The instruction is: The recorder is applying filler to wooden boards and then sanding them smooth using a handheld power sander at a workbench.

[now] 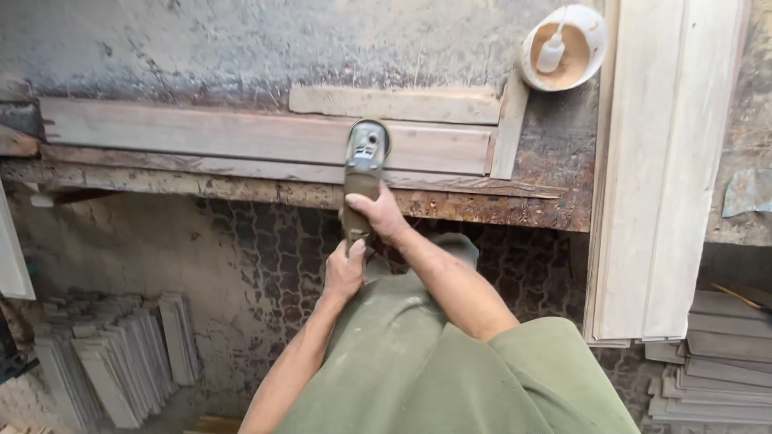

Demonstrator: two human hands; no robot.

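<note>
Both hands are on the angle grinder (363,173): right hand (378,213) wrapped round the body, left hand (344,272) closed on the tail for control. Its head sits on the long plank (201,133), which lies flat along the surface (555,161) edge.

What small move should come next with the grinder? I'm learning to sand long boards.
Probably slide the angle grinder sideways along the long board. Its head sits on the board, gripped by the right hand and left hand, and much of the board's length stretches away to the left.
</note>
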